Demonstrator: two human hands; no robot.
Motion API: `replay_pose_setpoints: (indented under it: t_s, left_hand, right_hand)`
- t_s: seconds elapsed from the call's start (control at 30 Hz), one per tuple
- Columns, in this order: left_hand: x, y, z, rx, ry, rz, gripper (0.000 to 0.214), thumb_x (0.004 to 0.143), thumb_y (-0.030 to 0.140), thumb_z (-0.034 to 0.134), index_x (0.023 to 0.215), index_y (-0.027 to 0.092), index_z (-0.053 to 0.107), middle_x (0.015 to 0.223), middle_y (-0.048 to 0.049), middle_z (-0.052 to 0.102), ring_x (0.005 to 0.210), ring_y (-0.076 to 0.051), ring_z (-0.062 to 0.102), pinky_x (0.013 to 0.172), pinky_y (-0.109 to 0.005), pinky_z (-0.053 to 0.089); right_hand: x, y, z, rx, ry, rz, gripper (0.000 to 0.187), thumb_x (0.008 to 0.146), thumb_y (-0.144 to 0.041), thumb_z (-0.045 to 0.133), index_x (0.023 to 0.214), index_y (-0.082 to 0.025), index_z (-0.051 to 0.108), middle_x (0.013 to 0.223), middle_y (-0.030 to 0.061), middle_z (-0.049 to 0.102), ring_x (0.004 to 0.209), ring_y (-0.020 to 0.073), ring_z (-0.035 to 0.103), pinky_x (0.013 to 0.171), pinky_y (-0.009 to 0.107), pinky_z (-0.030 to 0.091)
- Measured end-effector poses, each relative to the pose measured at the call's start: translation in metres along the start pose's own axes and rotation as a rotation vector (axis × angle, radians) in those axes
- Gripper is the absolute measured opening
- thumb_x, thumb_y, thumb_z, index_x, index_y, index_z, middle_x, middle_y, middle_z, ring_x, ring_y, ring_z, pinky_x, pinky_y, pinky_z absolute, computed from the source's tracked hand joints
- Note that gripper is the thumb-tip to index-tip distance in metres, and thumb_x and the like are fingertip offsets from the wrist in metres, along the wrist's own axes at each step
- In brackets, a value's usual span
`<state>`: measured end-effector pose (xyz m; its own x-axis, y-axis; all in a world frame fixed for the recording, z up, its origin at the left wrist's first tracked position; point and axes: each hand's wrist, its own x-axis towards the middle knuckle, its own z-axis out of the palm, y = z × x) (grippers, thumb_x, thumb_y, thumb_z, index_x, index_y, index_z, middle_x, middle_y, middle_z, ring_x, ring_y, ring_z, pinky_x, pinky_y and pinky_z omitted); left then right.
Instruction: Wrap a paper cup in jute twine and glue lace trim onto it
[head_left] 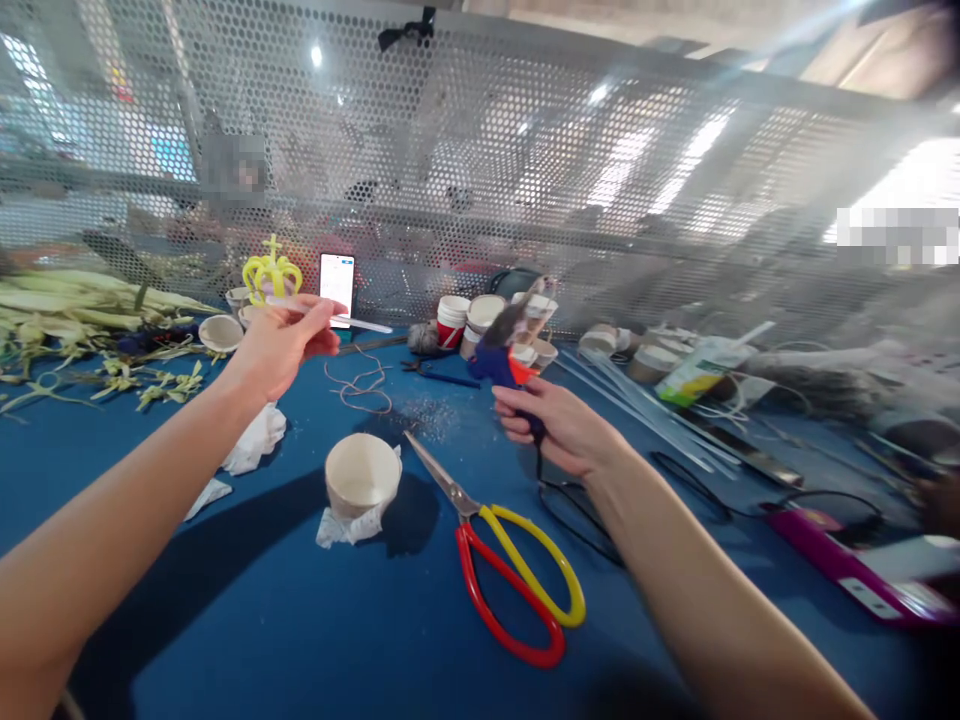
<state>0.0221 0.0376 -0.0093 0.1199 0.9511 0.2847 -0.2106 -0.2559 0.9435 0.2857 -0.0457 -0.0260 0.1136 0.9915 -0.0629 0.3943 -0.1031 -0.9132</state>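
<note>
Left fingers [318, 319] pinching translucent stick [369, 325], right fingers [514, 399] wrapped around blue glue gun [493, 363]

– Looking from where?
– From the head, in 1 view, facing forward and down across the blue tabletop [300, 625].
– How near?
– Close behind the left hand [289, 345] and right hand [562, 425], above the scissors [466, 507], with the perforated metal screen [450, 130] farther off.

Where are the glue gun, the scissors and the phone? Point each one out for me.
Glue gun [492, 363]: head view, on its blue body.
Scissors [464, 504]: head view, on the metal just above the handles.
Phone [337, 286]: head view, on its lit screen.
</note>
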Motion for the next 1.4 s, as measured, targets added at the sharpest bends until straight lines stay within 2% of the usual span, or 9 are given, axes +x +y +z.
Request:
replay_pose_setpoints:
  t_s: [0.1,0.2,0.33,0.43,0.67,0.93,1.03,1.17,1.4]
  left_hand:
    - [-0.002,-0.005,0.003,-0.079,-0.095,-0.072,0.013,0.072,0.024,0.065,0.077,0.012,0.066,0.060,0.0013,0.061,0.055,-0.010,0.059,0.059,-0.024,0.051]
    - [-0.006,-0.008,0.006,-0.121,-0.175,-0.077,0.016,0.068,0.025,0.068,0.078,0.013,0.068,0.061,-0.0004,0.066,0.055,-0.011,0.062,0.058,-0.025,0.052]
    - [-0.016,-0.007,0.011,-0.129,-0.214,-0.012,0.014,0.067,0.026,0.069,0.072,0.014,0.070,0.057,0.0000,0.067,0.049,-0.010,0.061,0.053,-0.022,0.052]
    - [-0.027,-0.005,0.016,-0.073,-0.228,0.094,0.011,0.070,0.025,0.067,0.073,0.015,0.071,0.057,-0.0002,0.068,0.049,-0.010,0.062,0.052,-0.022,0.053]
    - [-0.052,0.003,0.027,0.092,-0.203,0.395,0.010,0.073,0.017,0.063,0.078,0.021,0.071,0.059,0.0018,0.068,0.053,-0.011,0.063,0.053,-0.023,0.055]
    - [-0.058,0.004,0.025,0.373,-0.257,0.522,0.009,0.075,0.016,0.061,0.081,0.017,0.067,0.063,-0.0009,0.067,0.052,-0.011,0.061,0.047,-0.019,0.050]
    - [-0.057,0.003,0.027,0.443,-0.288,0.653,0.003,0.074,0.017,0.063,0.077,0.017,0.065,0.063,-0.0009,0.065,0.050,-0.009,0.058,0.045,-0.018,0.047]
    - [-0.054,0.000,0.029,0.514,-0.343,0.878,0.003,0.077,0.016,0.061,0.078,0.015,0.063,0.065,-0.0014,0.063,0.056,-0.009,0.056,0.053,-0.019,0.047]
    - [-0.058,-0.004,0.031,0.649,-0.336,0.949,0.010,0.081,0.015,0.056,0.088,0.016,0.063,0.091,-0.0062,0.067,0.080,-0.012,0.063,0.073,-0.023,0.052]
  right_hand:
    - [-0.013,-0.009,0.010,0.209,-0.046,-0.059,0.025,0.077,-0.044,0.050,0.078,-0.020,0.043,0.067,-0.0037,0.044,0.052,0.0080,0.044,0.049,0.022,0.039]
    - [-0.022,-0.008,0.019,0.401,-0.085,-0.068,0.033,0.074,-0.047,0.056,0.086,-0.017,0.054,0.075,0.0006,0.051,0.062,0.0100,0.049,0.054,0.022,0.042]
    - [-0.025,-0.001,0.025,0.842,-0.160,-0.079,0.029,0.071,-0.038,0.067,0.083,-0.012,0.061,0.055,-0.0052,0.044,0.047,0.0054,0.039,0.042,0.017,0.033]
    - [-0.024,0.004,0.027,0.981,-0.201,-0.063,0.030,0.071,-0.040,0.068,0.078,-0.011,0.062,0.047,-0.0076,0.040,0.039,0.0032,0.033,0.037,0.015,0.028]
    - [-0.026,0.007,0.034,1.003,-0.251,-0.017,0.032,0.076,-0.043,0.062,0.078,-0.010,0.062,0.046,-0.0070,0.043,0.038,0.0024,0.036,0.038,0.014,0.029]
    - [-0.029,0.008,0.037,1.002,-0.239,-0.026,0.032,0.079,-0.042,0.059,0.078,-0.010,0.061,0.046,-0.0068,0.043,0.038,0.0024,0.036,0.038,0.014,0.028]
    - [-0.030,0.008,0.039,1.006,-0.238,-0.019,0.032,0.080,-0.041,0.059,0.078,-0.010,0.061,0.046,-0.0066,0.044,0.038,0.0024,0.036,0.038,0.014,0.027]
    - [-0.033,0.006,0.044,0.986,-0.257,-0.002,0.032,0.077,-0.042,0.061,0.077,-0.010,0.061,0.045,-0.0069,0.043,0.037,0.0024,0.036,0.037,0.014,0.026]
    - [-0.043,0.005,0.055,0.855,-0.222,-0.027,0.033,0.080,-0.047,0.055,0.081,-0.014,0.058,0.047,-0.0064,0.045,0.040,0.0047,0.037,0.040,0.017,0.025]
